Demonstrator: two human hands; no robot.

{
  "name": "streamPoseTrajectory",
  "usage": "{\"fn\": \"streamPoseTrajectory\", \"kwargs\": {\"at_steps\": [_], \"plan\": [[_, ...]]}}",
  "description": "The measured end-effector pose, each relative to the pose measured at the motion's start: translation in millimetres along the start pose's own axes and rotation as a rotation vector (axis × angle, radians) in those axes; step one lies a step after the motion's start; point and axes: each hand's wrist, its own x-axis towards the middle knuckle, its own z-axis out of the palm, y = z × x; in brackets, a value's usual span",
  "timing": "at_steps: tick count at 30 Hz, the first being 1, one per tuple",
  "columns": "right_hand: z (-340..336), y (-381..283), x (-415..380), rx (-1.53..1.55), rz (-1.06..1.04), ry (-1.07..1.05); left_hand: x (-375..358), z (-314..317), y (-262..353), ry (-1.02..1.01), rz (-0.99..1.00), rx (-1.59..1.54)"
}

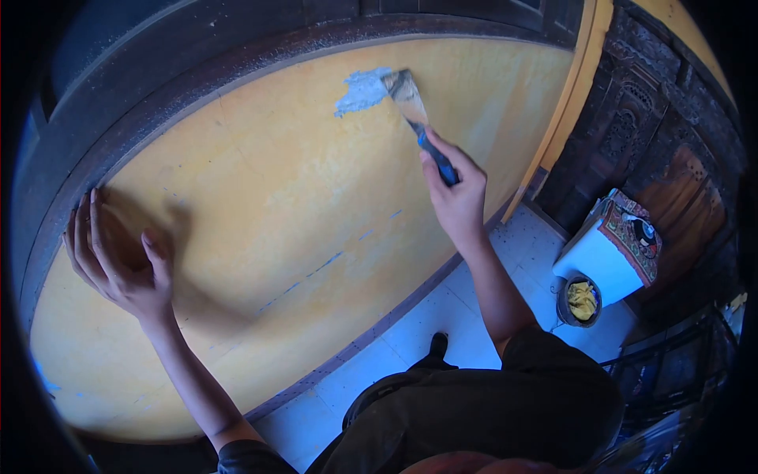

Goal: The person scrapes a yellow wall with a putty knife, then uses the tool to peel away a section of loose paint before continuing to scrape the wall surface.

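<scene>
My right hand [459,188] is closed around the dark blue-and-black handle of a scraper [409,101]. Its broad metal blade lies against the yellow wall [276,189], at the right edge of a bare whitish-grey patch [363,90] where the paint is off. The patch has a ragged outline. Far to the left, my left hand [118,257] rests with fingers apart and fingertips at the wall's upper edge, by the dark wooden frame [146,130]. Nothing shows in that hand.
A white box-like stand [604,253] with a patterned cloth on top stands at the right on the tiled floor [426,324]. Beside it is a basket [567,310] with yellow material inside. A carved dark wooden panel [632,103] rises behind. Bluish streaks mark the lower wall.
</scene>
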Motion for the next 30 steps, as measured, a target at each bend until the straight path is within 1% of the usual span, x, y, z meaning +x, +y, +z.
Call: {"fn": "streamPoseTrajectory", "kwargs": {"at_steps": [3, 5, 8, 9, 11, 15, 19, 22, 27, 30], "plan": [[6, 2, -17, -0.033, -0.072, 0.004, -2, 0, 0, 0.004, -0.016, -0.009], [8, 1, -7, -0.082, -0.14, 0.02, -4, 0, 0, -0.013, -0.036, 0.017], [8, -13, 17, -0.029, -0.071, 0.012, 0, -4, 4, -0.04, -0.041, 0.041], [10, -18, 21, 0.032, -0.073, 0.023, 0, -4, 5, -0.041, -0.045, 0.035], [10, -17, 14, 0.0, -0.072, 0.019, 1, -4, 7, -0.039, -0.056, 0.023], [19, -9, -19, -0.045, -0.16, -0.022, 0, -5, 8, -0.047, -0.091, 0.021], [23, -18, 3, -0.046, -0.215, -0.018, 2, -6, 8, -0.054, -0.087, 0.016], [19, -38, 15, -0.036, -0.189, -0.059, 1, -7, 8, -0.059, -0.082, -0.001], [18, -30, -18, -0.104, -0.238, -0.091, 0, -5, 7, -0.037, -0.128, -0.03], [18, -33, -14, -0.11, -0.201, -0.098, 0, -7, 7, -0.039, -0.124, -0.029]]}}
